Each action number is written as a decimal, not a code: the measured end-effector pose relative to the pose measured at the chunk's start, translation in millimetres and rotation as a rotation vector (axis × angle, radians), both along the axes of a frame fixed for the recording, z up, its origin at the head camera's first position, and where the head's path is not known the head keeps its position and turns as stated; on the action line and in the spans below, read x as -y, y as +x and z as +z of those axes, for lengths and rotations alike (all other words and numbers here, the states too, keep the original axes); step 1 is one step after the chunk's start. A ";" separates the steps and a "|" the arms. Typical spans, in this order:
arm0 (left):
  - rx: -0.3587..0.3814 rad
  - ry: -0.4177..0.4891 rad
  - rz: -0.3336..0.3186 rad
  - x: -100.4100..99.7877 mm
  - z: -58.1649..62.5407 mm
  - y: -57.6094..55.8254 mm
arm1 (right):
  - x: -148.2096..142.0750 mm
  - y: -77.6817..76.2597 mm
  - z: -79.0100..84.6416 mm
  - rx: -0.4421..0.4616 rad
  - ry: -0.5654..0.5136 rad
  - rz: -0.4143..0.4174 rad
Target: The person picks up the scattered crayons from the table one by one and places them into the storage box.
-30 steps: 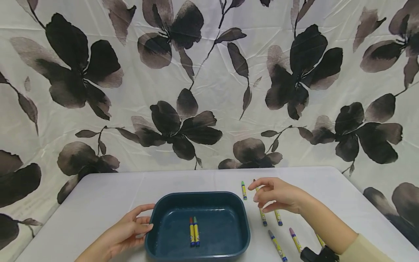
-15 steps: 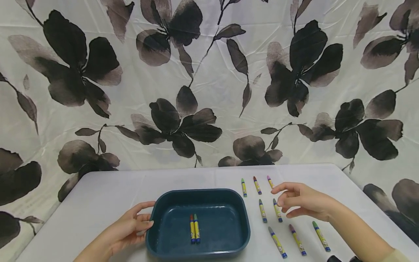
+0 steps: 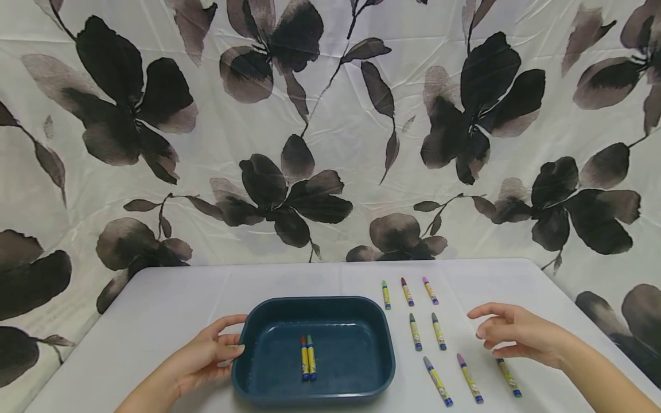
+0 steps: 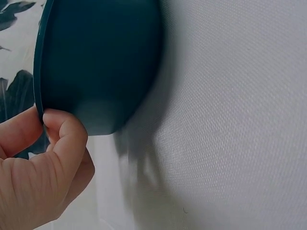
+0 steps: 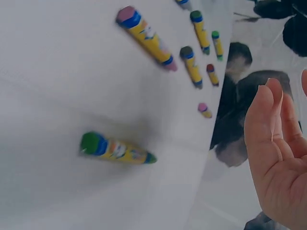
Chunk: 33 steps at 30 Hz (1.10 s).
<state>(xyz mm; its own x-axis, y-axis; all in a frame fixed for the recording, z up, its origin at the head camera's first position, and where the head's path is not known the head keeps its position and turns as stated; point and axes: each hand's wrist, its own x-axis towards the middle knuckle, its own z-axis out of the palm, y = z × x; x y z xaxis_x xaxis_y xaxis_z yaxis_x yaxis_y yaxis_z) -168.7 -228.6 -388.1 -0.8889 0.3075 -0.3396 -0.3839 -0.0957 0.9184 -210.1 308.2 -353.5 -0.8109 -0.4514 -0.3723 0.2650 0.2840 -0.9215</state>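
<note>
My left hand point(image 3: 203, 358) pinches the left rim of a deep, dark teal rectangular dish point(image 3: 356, 367). In the left wrist view, thumb and finger meet at the rim of the dish point(image 4: 96, 57). Inside it lie a red crayon point(image 3: 304, 360) and a green crayon point(image 3: 312, 360), side by side. My right hand point(image 3: 524, 332) hovers over the table's right side, fingers loosely bent and holding nothing. Below it a green-tipped crayon point(image 3: 509, 380) lies on the cloth, its tip partly hidden in the head view. The right wrist view shows that green crayon point(image 5: 117, 147) whole.
Right of the dish, crayons lie in rows on the white table point(image 3: 181, 292): light green point(image 3: 386, 295), red-brown point(image 3: 407, 292), pink point(image 3: 431, 291), two dark-tipped ones behind a grey crayon point(image 3: 438, 381) and a mauve crayon point(image 3: 470, 378). A floral cloth point(image 3: 330, 143) hangs behind.
My right hand has moved right and toward the front, away from the back crayons, uncovering the pink one and passing over the green one. The left hand stays at the dish.
</note>
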 end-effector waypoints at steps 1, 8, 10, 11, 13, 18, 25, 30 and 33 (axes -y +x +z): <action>-0.005 -0.004 -0.002 -0.6 0.1 -0.2 | -4.4 0.0 -1.7 0.005 0.009 -0.009; -0.029 -0.041 -0.002 -5.6 1.8 -2.0 | -33.5 2.0 -15.3 0.045 0.082 -0.092; -0.029 -0.044 -0.002 -5.8 2.1 -1.7 | -39.6 3.8 -19.5 0.069 0.094 -0.118; -0.029 -0.046 -0.002 -5.8 2.1 -1.5 | -42.1 4.7 -21.5 0.081 0.097 -0.131; -0.028 -0.047 0.000 -5.6 2.0 -0.9 | -46.5 6.6 -25.3 0.095 0.111 -0.160; -0.021 -0.046 -0.006 -4.6 1.1 0.7 | -50.8 12.4 -35.2 0.105 0.179 -0.212; -0.009 -0.068 0.017 -0.7 -0.7 5.0 | -35.4 17.1 -47.3 0.058 0.435 -0.254; -0.016 -0.079 0.012 -0.7 0.9 3.1 | -34.8 18.6 -48.4 0.027 0.415 -0.194; -0.016 -0.087 0.016 -0.9 2.2 2.6 | -32.3 18.3 -49.0 0.012 0.421 -0.179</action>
